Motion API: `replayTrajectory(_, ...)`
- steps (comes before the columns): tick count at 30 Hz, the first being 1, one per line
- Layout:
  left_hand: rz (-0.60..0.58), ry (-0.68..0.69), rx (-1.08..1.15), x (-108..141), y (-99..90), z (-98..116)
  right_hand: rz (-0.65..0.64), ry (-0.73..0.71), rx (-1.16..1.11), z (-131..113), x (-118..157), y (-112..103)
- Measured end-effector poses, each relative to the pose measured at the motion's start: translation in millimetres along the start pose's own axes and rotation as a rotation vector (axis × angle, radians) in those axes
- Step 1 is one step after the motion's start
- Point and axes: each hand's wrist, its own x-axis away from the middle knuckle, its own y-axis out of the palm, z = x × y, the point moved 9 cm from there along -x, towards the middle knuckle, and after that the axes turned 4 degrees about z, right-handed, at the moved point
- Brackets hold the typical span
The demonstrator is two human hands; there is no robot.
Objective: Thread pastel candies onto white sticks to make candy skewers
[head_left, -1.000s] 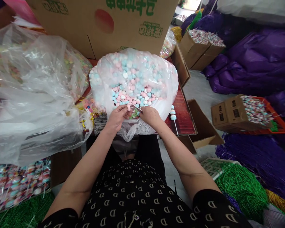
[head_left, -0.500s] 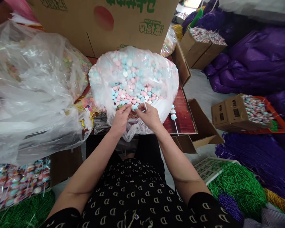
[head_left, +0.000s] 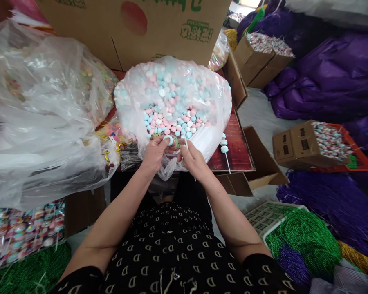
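One pale blue candy disc (head_left: 168, 140), light and probably brittle so best held by its rim, sits clamped between the fingers of the left hand (head_left: 155, 155), before a clear plastic bag (head_left: 171, 81) of pastel candies, while the right hand (head_left: 194, 159) pinches a white stick (head_left: 186, 143).

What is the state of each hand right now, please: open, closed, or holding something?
Left hand: closed, holding a pale blue candy in its fingers.
Right hand: closed, pinching a thin white stick.
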Motion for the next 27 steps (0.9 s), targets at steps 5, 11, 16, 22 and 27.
replayTrajectory(5,-0.083,-0.033,0.073,5,7.4,-5,-0.181,0.022,0.429,1,14,13)
replayTrajectory(11,-0.099,-0.007,0.113,6,8.0,-4,-0.241,0.090,0.761,-1,13,13)
replayTrajectory(16,-0.123,0.058,0.043,4,9.3,0,-0.283,0.103,0.823,-2,15,16)
replayTrajectory(22,-0.102,0.219,-0.092,6,6.8,10,-0.316,0.083,0.854,0,14,16)
replayTrajectory(27,-0.122,0.373,-0.332,11,5.8,20,-0.300,0.056,0.718,7,6,14)
